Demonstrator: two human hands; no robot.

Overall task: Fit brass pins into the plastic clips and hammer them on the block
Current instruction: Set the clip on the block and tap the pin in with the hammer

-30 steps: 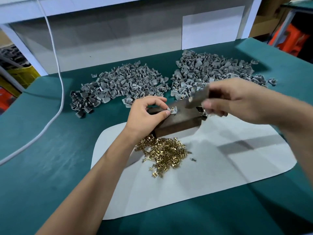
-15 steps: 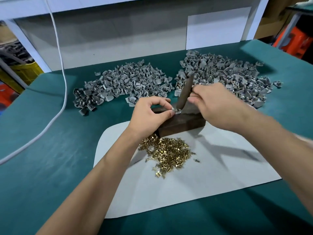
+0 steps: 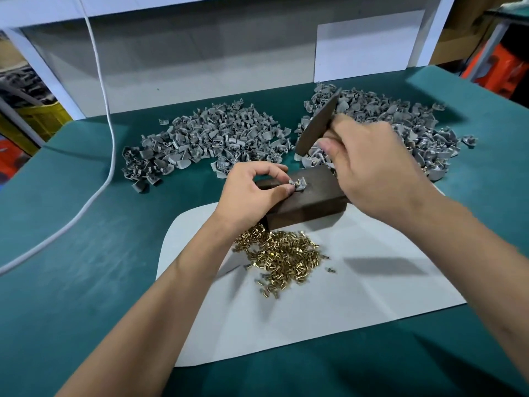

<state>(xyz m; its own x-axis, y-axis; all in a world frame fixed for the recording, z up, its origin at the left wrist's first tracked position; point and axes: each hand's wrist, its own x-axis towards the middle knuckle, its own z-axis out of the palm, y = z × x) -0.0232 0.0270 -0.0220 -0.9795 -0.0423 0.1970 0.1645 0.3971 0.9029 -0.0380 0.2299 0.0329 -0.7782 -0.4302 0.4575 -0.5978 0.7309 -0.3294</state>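
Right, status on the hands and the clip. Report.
Left hand pinches clip on block. Right hand grips hammer, raised off the clip. Nothing between them.

From my remote feed I log a teal-covered table [image 3: 71, 253] against a grey wall panel [image 3: 200, 67] with a white frame [image 3: 34, 61], a paler rectangular patch [image 3: 369, 44] on it, a white cable [image 3: 111, 133] trailing over the cloth, a yellow crate [image 3: 40, 118] at left and orange objects [image 3: 506, 73] at right.

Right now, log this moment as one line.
left hand: pinches clip on block | right hand: holds hammer raised | pins: piled
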